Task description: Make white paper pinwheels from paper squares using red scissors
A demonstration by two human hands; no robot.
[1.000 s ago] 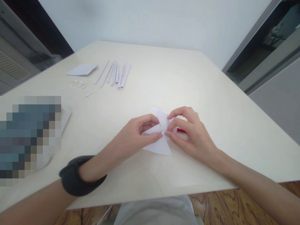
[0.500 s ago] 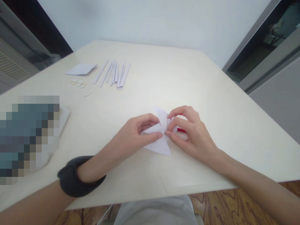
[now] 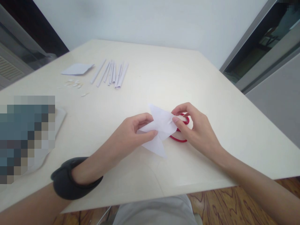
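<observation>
A piece of white paper [image 3: 161, 123] with several pointed flaps is held between my two hands near the front of the table. My left hand [image 3: 138, 129] pinches its left part, the thumb lying on top and the fingers behind. At the paper's right edge, the thumb and index finger of my right hand [image 3: 193, 123] are closed on a flap. Red-handled scissors [image 3: 180, 139] lie on the table just under and beside my right hand; their blades are hidden by the paper.
Rolled paper sticks [image 3: 112, 73] lie in a row at the back left of the white table [image 3: 211, 156]. Near them are a folded white sheet [image 3: 77, 69] and several cotton swabs [image 3: 75, 83]. A pixelated object [image 3: 25, 140] rests at the left edge on something white.
My right hand has moved slightly right and now grips the outer right flap instead of the paper's middle. The right flap lies flatter, and more of the scissors' red handles shows.
</observation>
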